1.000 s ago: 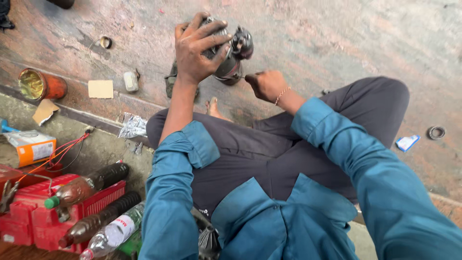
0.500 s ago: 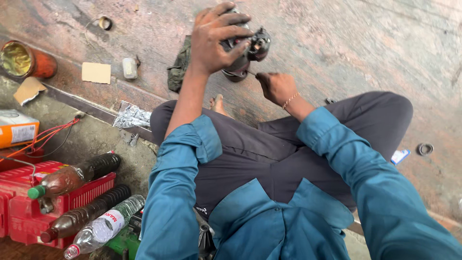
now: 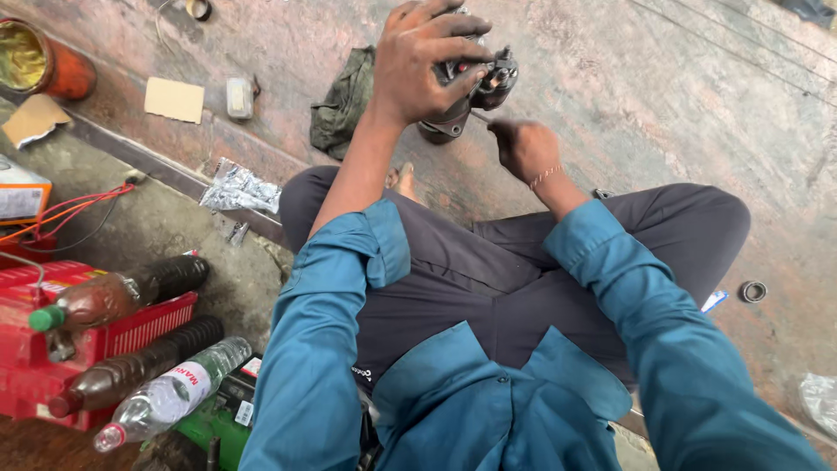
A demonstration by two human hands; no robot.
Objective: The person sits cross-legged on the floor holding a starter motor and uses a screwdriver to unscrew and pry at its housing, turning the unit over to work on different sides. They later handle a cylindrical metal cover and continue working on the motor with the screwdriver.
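Note:
I sit on a worn reddish floor in a teal shirt and dark trousers. My left hand is clamped over the top of a dark greasy motor part that stands on the floor in front of me. My right hand is closed around a thin metal tool whose tip points into the lower side of the part. Much of the part is hidden under my left fingers. A crumpled dark green rag lies just left of the part.
At the far left are an orange tin of grease, a cardboard scrap, a small white piece and a foil wrapper. A red crate holds several bottles at lower left. A small bearing ring lies at right.
The view has shifted, so the part and both hands sit higher and further right in the frame. My left hand stays on the part; my right hand has closed in against it with the tool.

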